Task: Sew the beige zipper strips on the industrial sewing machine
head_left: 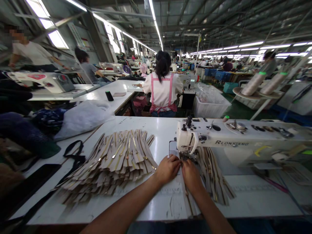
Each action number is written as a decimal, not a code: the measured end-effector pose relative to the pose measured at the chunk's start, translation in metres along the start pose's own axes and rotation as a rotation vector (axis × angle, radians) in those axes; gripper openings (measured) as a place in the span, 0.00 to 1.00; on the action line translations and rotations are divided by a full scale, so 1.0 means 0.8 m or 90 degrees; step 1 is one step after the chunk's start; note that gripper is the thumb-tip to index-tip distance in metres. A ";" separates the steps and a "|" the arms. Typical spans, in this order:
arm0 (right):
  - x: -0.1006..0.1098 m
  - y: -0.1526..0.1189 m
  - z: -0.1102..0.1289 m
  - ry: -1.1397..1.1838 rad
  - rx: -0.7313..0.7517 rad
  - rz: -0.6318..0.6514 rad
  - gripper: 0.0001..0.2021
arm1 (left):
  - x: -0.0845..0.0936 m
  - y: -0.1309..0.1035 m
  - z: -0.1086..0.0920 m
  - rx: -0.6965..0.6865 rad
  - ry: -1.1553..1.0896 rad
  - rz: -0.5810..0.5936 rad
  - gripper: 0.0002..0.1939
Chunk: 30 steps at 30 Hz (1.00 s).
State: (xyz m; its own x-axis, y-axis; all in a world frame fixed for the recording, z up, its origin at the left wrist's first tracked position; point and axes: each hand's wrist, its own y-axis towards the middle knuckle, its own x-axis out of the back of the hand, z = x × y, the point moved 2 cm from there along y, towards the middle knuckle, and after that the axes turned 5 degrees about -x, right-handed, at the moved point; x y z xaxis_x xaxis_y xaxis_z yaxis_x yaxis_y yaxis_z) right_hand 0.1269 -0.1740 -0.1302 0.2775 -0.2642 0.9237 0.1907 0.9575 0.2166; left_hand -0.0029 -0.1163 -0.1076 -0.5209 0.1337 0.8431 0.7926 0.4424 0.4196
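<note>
A beige zipper (187, 195) runs from beneath the sewing machine's (209, 138) needle area toward the table's front edge. On its left side, my left hand (168, 168) has its fingers bent together at the zipper's far end, close to the presser foot. My right hand (191, 175) pinches the same end from the right, nearly touching the left. The fingertips and the zipper's end are partly hidden. A big fanned pile of beige zippers (122, 159) with gold teeth and pulls lies left of my hands. More zippers (214, 177) lie in a bundle right of my right hand.
The white table (156, 208) also carries black straps (73, 156) and a white plastic bag (85, 118) at left. Thread cones (254, 84) stand behind the machine. Ahead, a person in a pink apron (162, 87) sits beside a white bin (211, 105).
</note>
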 end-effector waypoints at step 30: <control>0.002 0.001 0.015 -0.041 -0.070 0.004 0.16 | 0.005 0.003 -0.002 0.056 -0.002 0.029 0.12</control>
State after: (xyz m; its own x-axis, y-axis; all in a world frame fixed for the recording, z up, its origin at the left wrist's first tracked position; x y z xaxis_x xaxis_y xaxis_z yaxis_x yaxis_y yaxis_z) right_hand 0.1164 -0.1721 -0.1245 0.2180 -0.2474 0.9441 0.2929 0.9393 0.1785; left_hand -0.0025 -0.1161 -0.1023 -0.4858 0.1581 0.8597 0.7846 0.5124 0.3491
